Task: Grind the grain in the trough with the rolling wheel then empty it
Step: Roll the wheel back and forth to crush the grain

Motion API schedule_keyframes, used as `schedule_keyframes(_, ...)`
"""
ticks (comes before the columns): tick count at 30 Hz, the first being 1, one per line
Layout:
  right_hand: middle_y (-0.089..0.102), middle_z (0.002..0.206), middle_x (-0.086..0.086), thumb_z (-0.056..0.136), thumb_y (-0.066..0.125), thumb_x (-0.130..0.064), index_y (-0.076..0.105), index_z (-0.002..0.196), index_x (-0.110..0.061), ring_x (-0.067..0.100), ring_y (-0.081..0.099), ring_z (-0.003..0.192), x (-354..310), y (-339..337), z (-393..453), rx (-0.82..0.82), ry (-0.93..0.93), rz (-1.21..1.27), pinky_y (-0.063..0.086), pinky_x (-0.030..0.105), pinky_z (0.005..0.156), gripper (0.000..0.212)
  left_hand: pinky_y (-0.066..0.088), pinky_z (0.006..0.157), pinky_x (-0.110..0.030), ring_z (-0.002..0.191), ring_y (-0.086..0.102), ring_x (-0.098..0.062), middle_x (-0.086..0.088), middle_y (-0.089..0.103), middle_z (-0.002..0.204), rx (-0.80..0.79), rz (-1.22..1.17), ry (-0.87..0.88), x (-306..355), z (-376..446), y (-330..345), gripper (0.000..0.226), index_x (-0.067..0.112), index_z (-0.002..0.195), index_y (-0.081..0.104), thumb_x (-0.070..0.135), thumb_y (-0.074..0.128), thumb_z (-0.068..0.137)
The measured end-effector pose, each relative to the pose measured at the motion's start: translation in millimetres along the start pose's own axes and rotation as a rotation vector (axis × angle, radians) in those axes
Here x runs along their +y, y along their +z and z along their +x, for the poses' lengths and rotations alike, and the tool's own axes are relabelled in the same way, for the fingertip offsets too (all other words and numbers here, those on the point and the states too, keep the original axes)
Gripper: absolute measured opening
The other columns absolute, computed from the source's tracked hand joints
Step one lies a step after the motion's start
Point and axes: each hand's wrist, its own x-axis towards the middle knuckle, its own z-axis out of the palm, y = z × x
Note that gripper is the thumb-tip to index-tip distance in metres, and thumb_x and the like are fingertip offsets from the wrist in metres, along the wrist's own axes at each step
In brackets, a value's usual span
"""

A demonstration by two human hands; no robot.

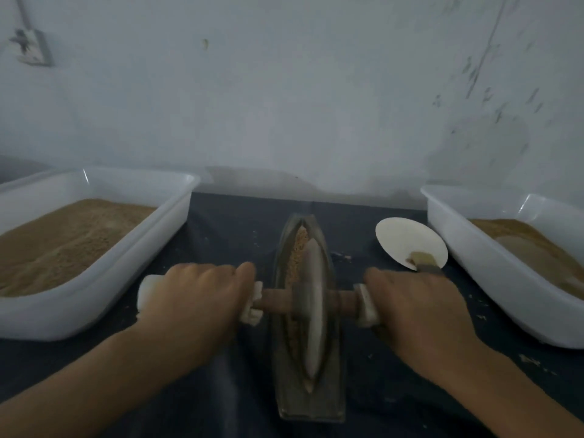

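Observation:
A long boat-shaped metal trough lies lengthwise on the dark cloth in front of me. Tan grain fills its far half. The rolling wheel stands on edge in the trough, near the middle, with a rusty axle through it. White wrapped handles sit at both axle ends. My left hand grips the left handle from above. My right hand grips the right handle the same way.
A white tub of tan grain stands at the left. Another white tub with brown powder stands at the right. A white paper plate with a brush lies beside the right tub. Spilled crumbs dot the cloth. A wall rises behind.

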Motion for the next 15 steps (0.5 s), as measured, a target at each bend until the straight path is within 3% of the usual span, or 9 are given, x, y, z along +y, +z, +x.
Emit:
schedule_keyframes(2, 0.038, 0.044, -0.007, 0.035, 0.085, -0.015, 0.028, 0.065, -0.026, 0.014, 0.031, 0.033, 1.1, -0.3, -12.7, -0.051, 0.035, 0.032, 0.015, 0.02, 0.038, 0.066, 0.019, 0.04, -0.022, 0.034, 0.043, -0.015, 0.007, 0.044, 0.047, 0.111, -0.007, 0.076, -0.3, -8.0, -9.6, 0.055, 0.023, 0.065, 0.046, 0.026, 0.088, 0.03)
schedule_keyframes(4, 0.037, 0.045, -0.009, 0.045, 0.084, -0.025, 0.021, 0.066, -0.032, 0.01, 0.036, 0.035, 3.4, 10.5, -12.8, -0.165, 0.071, 0.014, 0.021, 0.022, 0.035, 0.067, 0.021, 0.041, -0.025, 0.035, 0.047, -0.018, 0.004, 0.047, 0.047, 0.067, 0.017, 0.089, -2.7, 2.4, -3.9, 0.049, 0.021, 0.065, 0.049, 0.022, 0.086, 0.033)
schedule_keyframes(6, 0.046, 0.056, -0.009, 0.067, 0.073, -0.034, 0.022, 0.068, -0.033, 0.011, 0.048, 0.048, 10.3, 32.1, -3.6, -0.236, 0.149, -0.022, 0.041, 0.031, 0.043, 0.051, 0.025, 0.045, -0.028, 0.048, 0.057, -0.02, 0.003, 0.057, 0.061, -0.004, 0.138, 0.107, -4.3, 28.4, 10.1, 0.04, 0.022, 0.077, 0.049, 0.028, 0.08, 0.052)
schedule_keyframes(8, 0.057, 0.072, -0.006, 0.08, 0.063, -0.035, 0.036, 0.081, -0.029, 0.018, 0.058, 0.063, 18.1, 51.5, 19.2, -0.253, 0.205, 0.001, 0.047, 0.035, 0.056, 0.028, 0.029, 0.053, -0.032, 0.071, 0.064, -0.023, 0.003, 0.063, 0.082, -0.059, 0.165, 0.052, -12.5, 62.0, 37.2, 0.026, 0.024, 0.09, 0.043, 0.032, 0.063, 0.077)
schedule_keyframes(11, 0.064, 0.083, 0.003, 0.084, 0.062, -0.027, 0.046, 0.093, -0.018, 0.029, 0.062, 0.071, 28.2, 75.2, 65.9, -0.145, 0.204, -0.083, 0.036, 0.033, 0.053, 0.02, 0.033, 0.059, -0.034, 0.08, 0.062, -0.029, -0.001, 0.065, 0.091, -0.076, 0.102, -0.061, -30.9, 103.6, 69.5, 0.019, 0.024, 0.09, 0.04, 0.032, 0.057, 0.085)
schedule_keyframes(15, 0.066, 0.091, 0.007, 0.081, 0.065, -0.025, 0.049, 0.098, -0.015, 0.031, 0.063, 0.08, 31.8, 77.5, 94.5, -0.171, 0.209, -0.148, 0.03, 0.032, 0.056, 0.025, 0.034, 0.06, -0.035, 0.078, 0.061, -0.03, -0.003, 0.064, 0.09, -0.064, 0.025, -0.104, -37.3, 111.1, 82.3, 0.025, 0.024, 0.086, 0.034, 0.031, 0.058, 0.084)
